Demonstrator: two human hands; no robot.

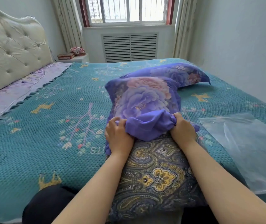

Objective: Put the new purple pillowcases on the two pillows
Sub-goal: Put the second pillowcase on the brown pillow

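The purple pillowcase (pixel 145 101) sat half drawn over the paisley pillow (pixel 158 175), which lay at the near edge of the bed (pixel 48 126). Both hands were clenched on its bunched open end: left hand (pixel 118 136) on the left side, right hand (pixel 182 128) on the right. Behind it lay a second pillow (pixel 177 73), already in purple. A clear plastic bag (pixel 248 143) lay to the right on the teal bedspread.

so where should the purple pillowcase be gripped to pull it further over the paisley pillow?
Grip the purple pillowcase at its bunched open hem, one side each, coming from the near end, as the left hand and right hand do. The hem is gathered at the paisley pillow edge, so pulling toward the body slides it on.
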